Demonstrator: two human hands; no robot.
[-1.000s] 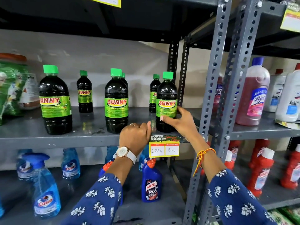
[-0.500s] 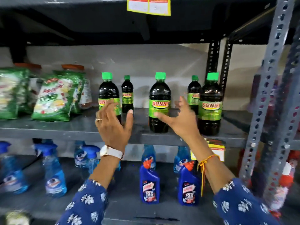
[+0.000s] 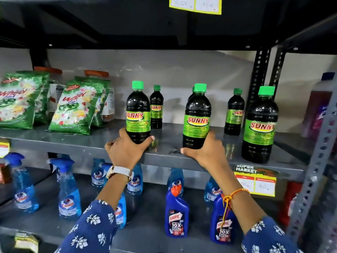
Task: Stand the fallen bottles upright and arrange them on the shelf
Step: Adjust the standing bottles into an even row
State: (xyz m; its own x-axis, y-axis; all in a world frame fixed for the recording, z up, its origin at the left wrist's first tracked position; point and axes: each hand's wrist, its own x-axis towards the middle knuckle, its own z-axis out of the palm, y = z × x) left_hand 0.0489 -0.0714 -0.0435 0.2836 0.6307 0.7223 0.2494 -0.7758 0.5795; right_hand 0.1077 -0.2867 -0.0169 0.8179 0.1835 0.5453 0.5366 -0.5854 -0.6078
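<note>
Under our left hand [image 3: 125,154] and right hand [image 3: 206,152] we see glossy dark plastic bottles [image 3: 197,121] with shiny labels. The shelf [image 3: 82,143] beneath our hands is painted grey metal, smooth but scuffed. Left of our left hand, the green pouches [image 3: 74,108] look like crinkled glossy film.

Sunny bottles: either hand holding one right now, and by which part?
Both. The left hand grips the left front bottle around its base; the right hand grips the middle front bottle around its base. Both bottles are upright on the shelf.
</note>
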